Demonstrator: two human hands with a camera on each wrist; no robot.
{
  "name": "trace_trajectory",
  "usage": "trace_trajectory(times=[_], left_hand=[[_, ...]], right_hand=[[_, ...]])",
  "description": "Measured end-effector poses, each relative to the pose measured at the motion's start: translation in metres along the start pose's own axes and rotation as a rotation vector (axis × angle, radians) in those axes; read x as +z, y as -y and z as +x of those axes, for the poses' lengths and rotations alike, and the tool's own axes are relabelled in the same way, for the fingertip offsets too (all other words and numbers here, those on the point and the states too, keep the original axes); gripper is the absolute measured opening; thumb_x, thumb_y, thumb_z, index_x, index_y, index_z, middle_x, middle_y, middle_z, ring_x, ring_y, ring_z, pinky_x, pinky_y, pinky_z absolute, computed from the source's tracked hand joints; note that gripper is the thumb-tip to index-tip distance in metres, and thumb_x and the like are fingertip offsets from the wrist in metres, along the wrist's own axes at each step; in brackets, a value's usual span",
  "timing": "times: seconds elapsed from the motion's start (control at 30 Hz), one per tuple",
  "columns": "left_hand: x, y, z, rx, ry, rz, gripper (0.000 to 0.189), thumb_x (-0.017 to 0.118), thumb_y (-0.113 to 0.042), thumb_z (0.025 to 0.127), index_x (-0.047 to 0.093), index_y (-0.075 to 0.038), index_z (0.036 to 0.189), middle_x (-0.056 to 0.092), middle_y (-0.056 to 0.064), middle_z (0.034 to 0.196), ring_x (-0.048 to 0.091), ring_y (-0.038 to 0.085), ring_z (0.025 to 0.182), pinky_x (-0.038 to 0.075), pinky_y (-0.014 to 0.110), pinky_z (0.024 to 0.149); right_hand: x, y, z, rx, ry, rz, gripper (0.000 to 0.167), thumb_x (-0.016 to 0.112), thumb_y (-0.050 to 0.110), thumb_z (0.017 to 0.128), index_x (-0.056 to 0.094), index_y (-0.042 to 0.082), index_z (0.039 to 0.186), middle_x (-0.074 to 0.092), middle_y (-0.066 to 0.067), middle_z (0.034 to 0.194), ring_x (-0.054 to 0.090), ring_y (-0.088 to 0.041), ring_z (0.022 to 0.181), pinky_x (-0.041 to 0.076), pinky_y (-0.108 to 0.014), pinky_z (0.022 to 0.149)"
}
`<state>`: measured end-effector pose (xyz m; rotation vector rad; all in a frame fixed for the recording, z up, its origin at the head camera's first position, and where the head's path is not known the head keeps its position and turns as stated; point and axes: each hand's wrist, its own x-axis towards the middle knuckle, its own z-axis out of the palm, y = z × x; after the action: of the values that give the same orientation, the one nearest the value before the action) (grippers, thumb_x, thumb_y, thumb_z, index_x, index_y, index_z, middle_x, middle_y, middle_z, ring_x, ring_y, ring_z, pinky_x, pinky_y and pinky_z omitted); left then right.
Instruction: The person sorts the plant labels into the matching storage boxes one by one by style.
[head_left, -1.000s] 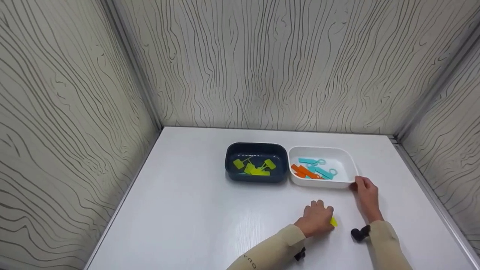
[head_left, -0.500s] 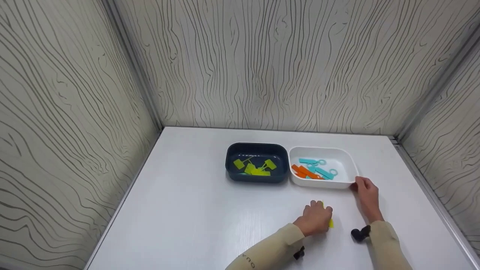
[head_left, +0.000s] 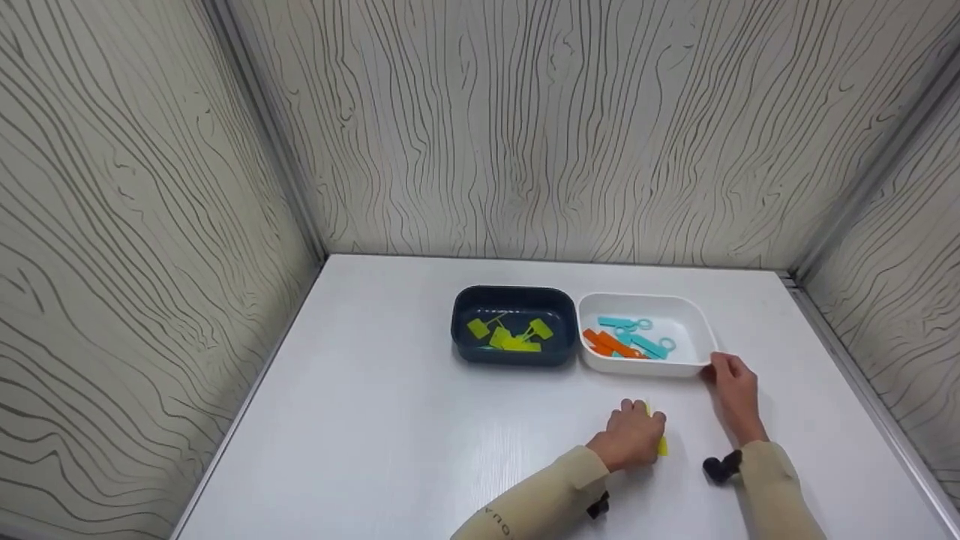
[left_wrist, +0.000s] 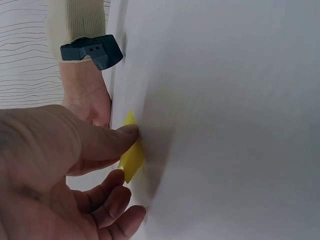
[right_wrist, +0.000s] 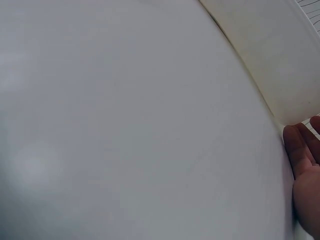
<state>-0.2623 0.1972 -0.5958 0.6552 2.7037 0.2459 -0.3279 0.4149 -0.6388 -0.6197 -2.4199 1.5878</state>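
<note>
My left hand [head_left: 628, 433] pinches a thin, flat yellow tag [left_wrist: 132, 157] between thumb and fingers, close over the white table [head_left: 360, 435]. In the left wrist view the thumb lies across the tag, and the other fingers are bent below it. Most of the tag is hidden by the hand in the head view. My right hand [head_left: 735, 394] holds the near right corner of a white container [head_left: 637, 366], with fingertips at the rim. Inside it lie teal tags [head_left: 649, 345] with ring ends and orange tags [head_left: 613, 343].
A dark blue container [head_left: 514, 356] stands beside the white one on its left, holding several yellow-green tags [head_left: 517, 343] with thin stems. Wood-patterned walls [head_left: 525, 135] enclose the table at the back and both sides. Each wrist carries a small black camera [head_left: 720, 469].
My left hand has turned the yellow tag slightly and shifted a little to the left, so its upper end now shows above the fingers. The right hand and both containers have stayed put.
</note>
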Motion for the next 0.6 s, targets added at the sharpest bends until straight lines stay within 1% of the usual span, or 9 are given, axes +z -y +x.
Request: trace_trajectory(times=[0.1, 0.2, 0.27, 0.37, 0.43, 0.6], left_hand=[[0.001, 0.001, 0.000, 0.023, -0.015, 0.011, 0.041, 0.071, -0.027, 0.090, 0.055, -0.037, 0.126, 0.050, -0.005, 0.106, 0.042, 0.014, 0.090, 0.046, 0.029, 0.074], [0.002, 0.001, 0.000, 0.041, -0.022, 0.029, 0.037, 0.069, -0.028, 0.091, 0.056, -0.037, 0.124, 0.051, -0.005, 0.103, 0.043, 0.013, 0.089, 0.045, 0.029, 0.074], [0.001, 0.001, 0.000, 0.046, -0.021, 0.037, 0.034, 0.068, -0.028, 0.092, 0.057, -0.036, 0.122, 0.051, -0.005, 0.101, 0.043, 0.013, 0.088, 0.046, 0.029, 0.073], [-0.002, 0.003, 0.001, 0.042, -0.001, 0.021, 0.032, 0.069, -0.027, 0.092, 0.057, -0.036, 0.120, 0.051, -0.005, 0.100, 0.043, 0.013, 0.087, 0.046, 0.030, 0.070], [-0.004, 0.004, 0.002, 0.043, 0.006, 0.009, 0.031, 0.069, -0.026, 0.091, 0.058, -0.036, 0.118, 0.052, -0.006, 0.099, 0.044, 0.013, 0.086, 0.047, 0.030, 0.069], [-0.011, 0.014, 0.002, 0.064, 0.010, -0.028, 0.022, 0.069, -0.025, 0.092, 0.060, -0.033, 0.111, 0.055, -0.006, 0.092, 0.048, 0.013, 0.081, 0.048, 0.028, 0.067]], right_hand=[[0.000, -0.001, 0.001, -0.019, -0.020, 0.001, 0.061, 0.038, 0.053, 0.101, 0.053, 0.004, 0.135, 0.056, -0.011, 0.129, 0.052, -0.005, 0.104, 0.040, -0.009, 0.085], [0.000, -0.003, 0.001, -0.043, -0.049, -0.005, 0.057, 0.040, 0.050, 0.101, 0.056, 0.003, 0.130, 0.061, -0.003, 0.117, 0.051, 0.002, 0.095, 0.039, -0.008, 0.081], [0.001, -0.003, 0.002, -0.056, -0.071, -0.006, 0.056, 0.042, 0.049, 0.101, 0.058, 0.002, 0.126, 0.062, 0.000, 0.110, 0.051, 0.003, 0.093, 0.039, -0.007, 0.080], [0.000, -0.002, 0.003, -0.054, -0.067, -0.011, 0.057, 0.041, 0.051, 0.100, 0.058, 0.003, 0.127, 0.061, 0.001, 0.111, 0.051, 0.001, 0.096, 0.039, -0.007, 0.081], [0.000, -0.002, 0.002, -0.046, -0.063, -0.013, 0.058, 0.040, 0.052, 0.100, 0.058, 0.003, 0.128, 0.061, -0.002, 0.114, 0.051, 0.000, 0.097, 0.038, -0.008, 0.082], [0.000, -0.001, 0.000, -0.027, -0.041, -0.011, 0.060, 0.040, 0.054, 0.100, 0.057, 0.004, 0.130, 0.060, -0.005, 0.119, 0.051, -0.001, 0.101, 0.038, -0.010, 0.085]])
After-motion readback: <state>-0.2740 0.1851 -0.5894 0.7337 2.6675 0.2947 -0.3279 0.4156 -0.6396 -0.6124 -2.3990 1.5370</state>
